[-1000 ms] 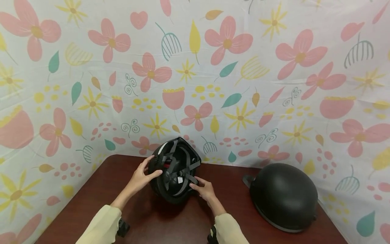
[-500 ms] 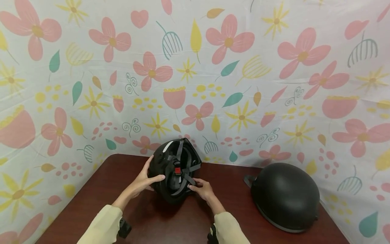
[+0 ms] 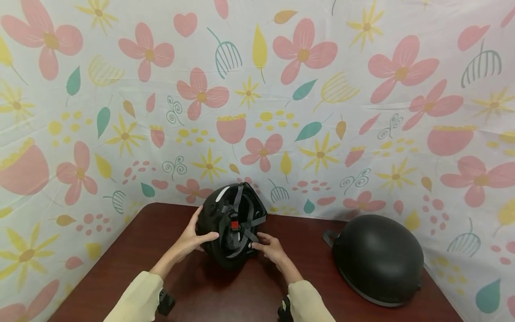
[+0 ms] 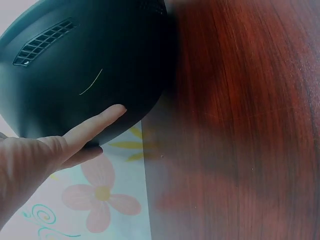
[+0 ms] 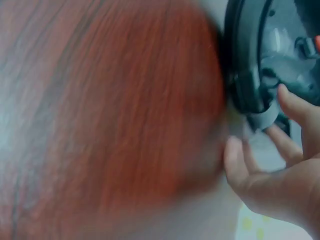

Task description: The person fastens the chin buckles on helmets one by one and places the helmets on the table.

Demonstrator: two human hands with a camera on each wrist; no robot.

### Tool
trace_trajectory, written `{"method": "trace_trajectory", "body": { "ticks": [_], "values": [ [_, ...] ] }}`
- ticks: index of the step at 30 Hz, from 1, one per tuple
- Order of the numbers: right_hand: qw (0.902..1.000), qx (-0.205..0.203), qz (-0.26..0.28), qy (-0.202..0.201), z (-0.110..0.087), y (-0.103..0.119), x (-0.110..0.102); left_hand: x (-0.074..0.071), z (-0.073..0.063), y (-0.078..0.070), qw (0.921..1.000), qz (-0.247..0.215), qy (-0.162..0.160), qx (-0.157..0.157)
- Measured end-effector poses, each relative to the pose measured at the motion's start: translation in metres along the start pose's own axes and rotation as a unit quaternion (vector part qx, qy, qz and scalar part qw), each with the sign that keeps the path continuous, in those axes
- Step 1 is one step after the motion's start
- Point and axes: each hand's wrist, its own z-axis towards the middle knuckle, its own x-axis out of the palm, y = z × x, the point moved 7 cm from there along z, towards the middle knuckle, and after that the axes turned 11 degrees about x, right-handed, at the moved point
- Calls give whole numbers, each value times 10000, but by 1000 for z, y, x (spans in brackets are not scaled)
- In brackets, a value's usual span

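Note:
A black helmet (image 3: 225,241) is tipped on its side above the table, its hollow inside facing me. Grey straps cross the opening, joined by a red buckle (image 3: 234,225). My left hand (image 3: 188,239) grips the shell from the left, thumb over the rim and the other fingers behind. In the left wrist view, fingers lie along the smooth outer shell (image 4: 90,65) near a grille vent (image 4: 46,42). My right hand (image 3: 271,248) is at the lower right rim, close to a grey strap, its thumb and fingers spread apart in the right wrist view.
A second, matte black helmet (image 3: 376,255) sits dome up at the right of the dark red wooden table (image 3: 225,299), a strap loop (image 3: 329,237) sticking out on its left. A flower-patterned cloth (image 3: 257,103) hangs behind the table and along its sides.
The helmet has turned slightly, bringing the red buckle into clear view. My left thumb has slid a little right along the rim. My right fingers have shifted slightly and loosened at the strap.

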Motion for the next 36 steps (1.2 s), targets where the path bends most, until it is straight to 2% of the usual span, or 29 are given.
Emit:
{"method": "trace_trajectory", "body": {
  "ticks": [2,5,7,9,12,17,19,24,31,36],
  "values": [
    [9988,-216,157,-403,-2,9,-4,1,-1,0,10000,-37,15,-4],
    [9916,-722,417,-987,-9,31,-9,2,-2,-1,10000,-43,25,13],
    [9866,-1047,600,-1094,-16,49,-9,2,-2,-1,10000,-33,20,17],
    [9832,-1356,726,-981,-23,69,-6,1,-2,-1,10000,-18,8,30],
    [9825,-1582,816,-557,-33,96,2,0,-2,0,10000,-10,1,37],
    [9856,-1566,618,170,-49,127,23,-1,0,-1,10000,57,44,31],
    [9865,-1532,470,343,-53,135,31,-2,1,-3,9999,113,43,43],
    [9879,-1466,292,420,-56,145,47,-1,1,-5,9998,162,47,54],
    [9884,-1176,745,608,-55,147,57,1,-3,-2,9998,207,24,50],
    [9874,-1235,823,542,-54,150,56,3,-3,-3,9998,172,36,120]
  ]
}}
